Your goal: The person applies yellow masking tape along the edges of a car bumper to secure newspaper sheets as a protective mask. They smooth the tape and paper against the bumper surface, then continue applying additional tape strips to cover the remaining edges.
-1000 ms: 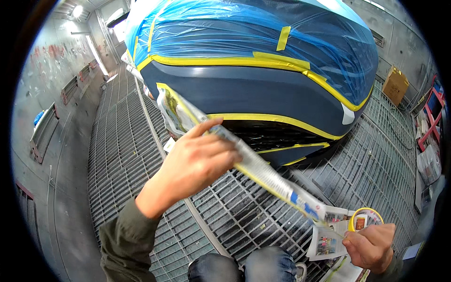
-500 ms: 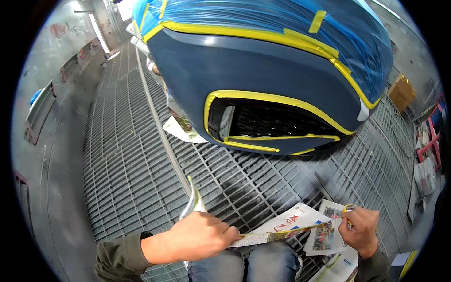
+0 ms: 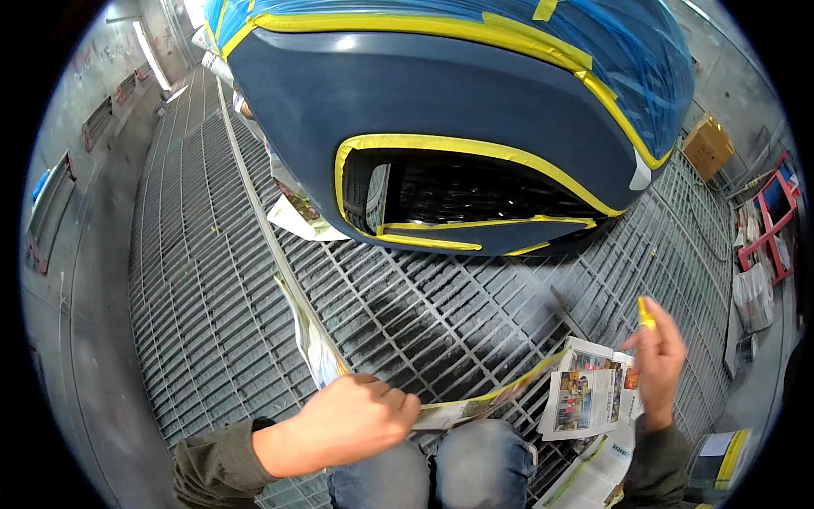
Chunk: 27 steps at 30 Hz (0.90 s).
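My left hand is closed on a newspaper sheet edged with yellow tape. One end of it sticks up on the far side of my fist, and the rest runs rightward above my knees as a narrow, curved band. My right hand is raised at the right, thumb and fingers pinching yellow masking tape; whether a whole roll is there is partly hidden. Below and left of that hand are more printed newspaper pages. In front of me stands a dark blue car bumper, its opening framed in yellow tape.
Blue plastic film covers the car above the bumper. Metal grating forms the floor. A cardboard box and a red rack stand along the right side. Newspaper hangs under the bumper's left end. A grey wall runs along the left.
My right hand has risen from the newspaper's right end with the tape, its fingers loosened from a fist to a pinch. The sheet has gone from flat to a curved band. The view has shifted slightly.
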Tool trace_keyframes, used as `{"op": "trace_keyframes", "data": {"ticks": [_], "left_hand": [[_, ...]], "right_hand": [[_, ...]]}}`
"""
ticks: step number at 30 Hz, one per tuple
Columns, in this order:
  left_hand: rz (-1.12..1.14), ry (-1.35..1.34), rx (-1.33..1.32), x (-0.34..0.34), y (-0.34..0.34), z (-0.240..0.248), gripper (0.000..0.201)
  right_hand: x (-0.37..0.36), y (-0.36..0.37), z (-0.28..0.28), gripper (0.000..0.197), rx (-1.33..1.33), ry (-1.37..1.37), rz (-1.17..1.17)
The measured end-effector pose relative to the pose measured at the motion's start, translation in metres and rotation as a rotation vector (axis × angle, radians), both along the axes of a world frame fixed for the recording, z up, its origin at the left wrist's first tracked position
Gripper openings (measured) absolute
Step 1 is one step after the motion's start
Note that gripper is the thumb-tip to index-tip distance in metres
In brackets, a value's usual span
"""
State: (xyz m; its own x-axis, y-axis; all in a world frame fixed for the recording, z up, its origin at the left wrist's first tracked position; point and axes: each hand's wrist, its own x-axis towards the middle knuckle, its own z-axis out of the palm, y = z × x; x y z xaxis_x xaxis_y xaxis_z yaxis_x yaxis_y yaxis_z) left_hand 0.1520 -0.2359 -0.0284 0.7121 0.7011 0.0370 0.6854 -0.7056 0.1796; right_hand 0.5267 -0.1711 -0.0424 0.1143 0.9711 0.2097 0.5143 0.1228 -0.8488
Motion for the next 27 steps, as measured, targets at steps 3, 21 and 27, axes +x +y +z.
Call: {"op": "trace_keyframes", "data": {"ticks": [3, 21, 27], "left_hand": [[-0.026, 0.025, 0.023, 0.013, 0.009, 0.003, 0.012], [0.035, 0.06, -0.182, 0.022, 0.014, -0.008, 0.043], [0.096, -0.089, -0.209, 0.016, 0.021, -0.005, 0.043]], "right_hand": [[-0.044, 0.002, -0.021, 0.043, 0.274, -0.199, 0.379], [-0.083, 0.006, -0.025, 0.019, 0.346, -0.642, 0.86], [-0.071, 0.011, -0.016, 0.018, 0.365, -0.68, 0.797]]}}
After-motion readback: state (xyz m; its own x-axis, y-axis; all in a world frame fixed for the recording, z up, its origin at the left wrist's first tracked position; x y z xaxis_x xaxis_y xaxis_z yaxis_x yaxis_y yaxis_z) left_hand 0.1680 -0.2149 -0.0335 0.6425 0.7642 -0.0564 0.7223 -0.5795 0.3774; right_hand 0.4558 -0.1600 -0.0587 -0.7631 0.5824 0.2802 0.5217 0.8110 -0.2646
